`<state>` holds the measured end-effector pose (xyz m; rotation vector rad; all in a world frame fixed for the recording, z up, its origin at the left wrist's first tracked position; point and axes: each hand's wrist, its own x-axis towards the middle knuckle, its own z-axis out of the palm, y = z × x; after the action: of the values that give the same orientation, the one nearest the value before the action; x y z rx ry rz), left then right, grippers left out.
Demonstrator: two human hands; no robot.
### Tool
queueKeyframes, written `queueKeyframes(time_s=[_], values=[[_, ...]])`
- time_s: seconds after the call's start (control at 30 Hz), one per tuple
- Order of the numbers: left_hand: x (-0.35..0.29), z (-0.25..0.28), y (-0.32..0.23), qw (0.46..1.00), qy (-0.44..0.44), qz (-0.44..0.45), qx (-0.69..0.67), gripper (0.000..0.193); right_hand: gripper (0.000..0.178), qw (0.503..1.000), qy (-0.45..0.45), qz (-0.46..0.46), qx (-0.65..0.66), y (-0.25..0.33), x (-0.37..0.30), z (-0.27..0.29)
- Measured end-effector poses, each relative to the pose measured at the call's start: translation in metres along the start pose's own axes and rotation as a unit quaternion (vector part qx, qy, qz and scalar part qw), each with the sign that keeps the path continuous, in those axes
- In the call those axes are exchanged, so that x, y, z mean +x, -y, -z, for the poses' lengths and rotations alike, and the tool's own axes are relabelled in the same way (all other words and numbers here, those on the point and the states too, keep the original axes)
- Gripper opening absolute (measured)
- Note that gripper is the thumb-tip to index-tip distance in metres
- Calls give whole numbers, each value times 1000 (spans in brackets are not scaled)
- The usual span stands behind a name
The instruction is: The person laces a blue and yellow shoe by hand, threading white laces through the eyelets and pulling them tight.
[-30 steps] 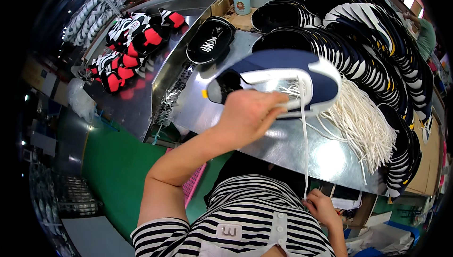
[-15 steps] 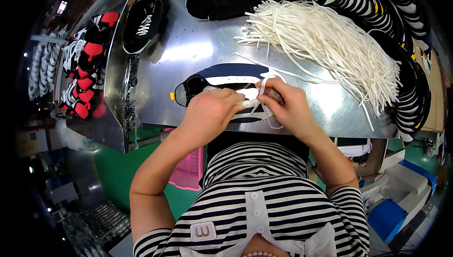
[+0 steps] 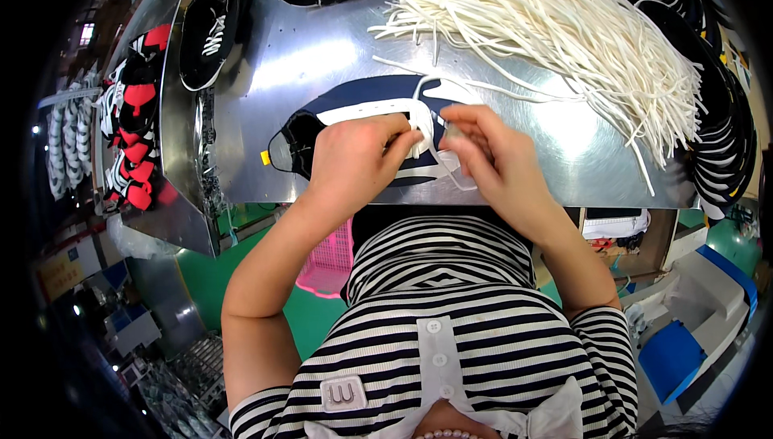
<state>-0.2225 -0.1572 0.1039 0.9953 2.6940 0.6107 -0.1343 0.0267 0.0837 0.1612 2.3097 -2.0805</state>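
Note:
On the metal table in front of me lies a navy shoe upper (image 3: 364, 93) with a white eyelet strip; its dark heel opening points left. My left hand (image 3: 358, 153) is closed on the upper near the eyelets, fingertips pinched at the white part. A white shoelace (image 3: 436, 153) loops up from the upper and hangs down beside the right fingers. My right hand (image 3: 498, 149) is at the toe side, fingers curled together by the lace; its fingertips are slightly blurred, and the lace appears to be between them.
A large bundle of white laces (image 3: 555, 44) spreads across the table's far right. Rows of dark shoe uppers (image 3: 729, 145) stand around it. A black laced upper (image 3: 213, 32) lies far left, with red, white and black pieces (image 3: 138, 129) beyond. A pink basket (image 3: 326, 262) is below the table.
My right hand has drawn slightly away from the left, to the right of the upper. The view has shifted, so the table sits higher and further left.

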Motion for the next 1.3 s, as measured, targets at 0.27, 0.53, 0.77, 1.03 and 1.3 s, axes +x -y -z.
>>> queueKeyframes(time_s=[0.27, 0.53, 0.77, 1.03, 1.3], values=[[2, -2, 0, 1000, -7, -5, 4, 19, 21, 990, 17, 51, -129, -17, -18, -9], [-1, 6, 8, 984, 96, 1, -149, 17, 21, 967, 53, 27, -246, -8, -9, -10], [-18, -3, -8, 995, 32, -51, -81, 12, 29, 929, 2, 86, -360, -14, 2, -52], [-48, 16, 6, 972, -54, -179, 139, 28, 19, 974, 48, 7, -222, 14, -26, 12], [-47, 11, 18, 970, -90, -212, 73, 29, 34, 994, 47, -69, -74, 17, 37, 29]])
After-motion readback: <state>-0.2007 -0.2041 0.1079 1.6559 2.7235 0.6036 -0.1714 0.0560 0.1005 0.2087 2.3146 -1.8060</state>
